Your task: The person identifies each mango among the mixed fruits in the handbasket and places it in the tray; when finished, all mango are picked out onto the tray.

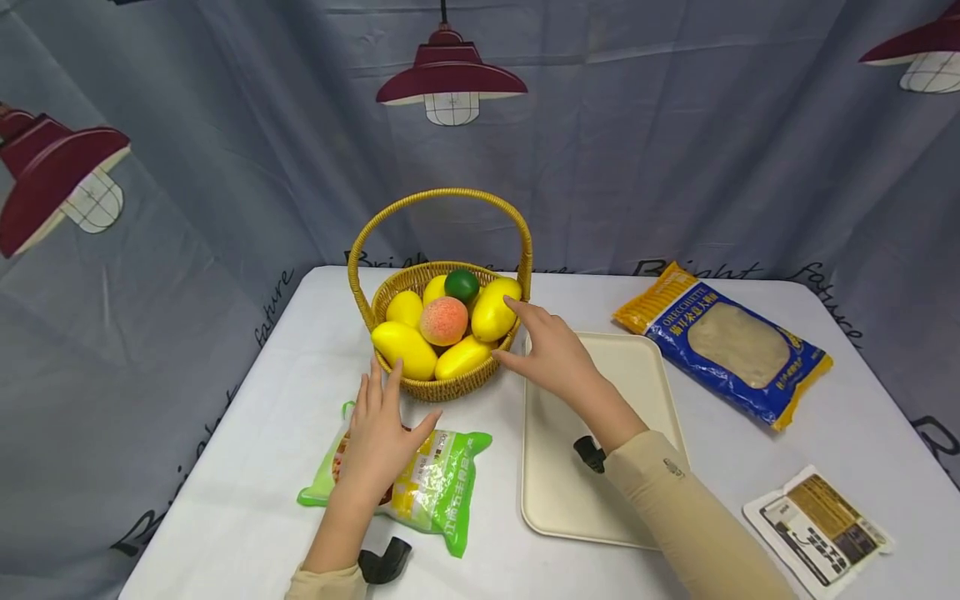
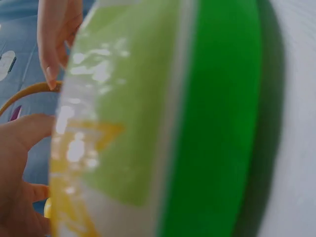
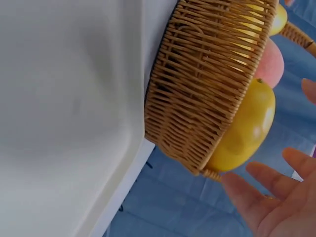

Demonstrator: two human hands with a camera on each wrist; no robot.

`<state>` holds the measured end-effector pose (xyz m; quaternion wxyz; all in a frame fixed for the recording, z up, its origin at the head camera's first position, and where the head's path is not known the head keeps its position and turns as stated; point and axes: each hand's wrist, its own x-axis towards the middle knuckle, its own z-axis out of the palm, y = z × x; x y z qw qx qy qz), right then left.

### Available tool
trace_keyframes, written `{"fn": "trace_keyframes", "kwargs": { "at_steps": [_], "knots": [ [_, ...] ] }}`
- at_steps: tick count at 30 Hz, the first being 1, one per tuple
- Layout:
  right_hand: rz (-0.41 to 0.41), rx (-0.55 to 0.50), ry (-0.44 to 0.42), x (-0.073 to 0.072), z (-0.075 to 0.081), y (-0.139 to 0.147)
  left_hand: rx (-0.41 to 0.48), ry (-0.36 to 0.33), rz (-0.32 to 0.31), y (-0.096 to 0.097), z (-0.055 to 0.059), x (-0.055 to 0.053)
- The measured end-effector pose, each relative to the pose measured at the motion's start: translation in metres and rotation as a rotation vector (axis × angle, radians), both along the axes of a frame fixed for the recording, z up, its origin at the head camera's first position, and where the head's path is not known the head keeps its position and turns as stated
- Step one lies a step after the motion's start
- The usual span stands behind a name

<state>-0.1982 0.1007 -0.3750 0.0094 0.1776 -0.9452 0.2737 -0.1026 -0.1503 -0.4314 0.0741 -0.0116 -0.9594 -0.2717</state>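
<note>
A woven basket (image 1: 459, 387) with a tall arched handle (image 1: 442, 193) holds several yellow mango-like fruits (image 1: 403, 348), a peach (image 1: 444, 321) and a small dark green fruit (image 1: 462, 285). My left hand (image 1: 381, 442) hovers over a green plastic food bag (image 1: 442, 482), its fingers extended toward the basket's front left. On the basket's other side, my right hand (image 1: 557, 354) has thumb and fingers spread beside the rightmost yellow fruit (image 1: 495, 310). The right wrist view shows this fruit (image 3: 247, 128) near those fingertips; contact is hard to tell. Neither hand grips anything.
A cream rectangular tray (image 1: 570, 475) lies under the right forearm, close to the basket. Farther right are a blue and yellow orecchiette pasta bag (image 1: 727, 342) and a small white and brown packet (image 1: 817, 533). A grey curtain (image 1: 675, 150) hangs behind the white table.
</note>
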Motion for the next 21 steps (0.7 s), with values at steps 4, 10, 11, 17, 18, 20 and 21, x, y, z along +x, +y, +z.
{"fn": "trace_keyframes", "kwargs": {
  "at_steps": [4, 10, 11, 17, 18, 20, 21],
  "knots": [
    [-0.012, -0.067, -0.072, -0.011, 0.002, -0.009, 0.065, -0.042, 0.005, -0.001, -0.003, -0.003],
    [-0.037, -0.131, -0.092, -0.026, 0.005, -0.016, 0.187, -0.090, 0.018, -0.002, -0.008, -0.011],
    [-0.046, -0.135, -0.090, -0.029, 0.005, -0.017, 0.211, -0.096, 0.021, -0.003, -0.008, -0.012],
    [-0.101, -0.134, -0.105, -0.040, 0.005, -0.021, 0.326, -0.107, 0.045, -0.002, -0.010, -0.017],
    [-0.108, -0.129, -0.111, -0.041, 0.005, -0.021, 0.339, -0.101, 0.044, -0.002, -0.010, -0.017],
    [-0.115, -0.119, -0.121, -0.043, 0.004, -0.022, 0.362, -0.084, 0.043, -0.001, -0.011, -0.018],
    [-0.115, -0.113, -0.124, -0.044, 0.004, -0.023, 0.372, -0.072, 0.039, -0.001, -0.012, -0.019]
  ]
}}
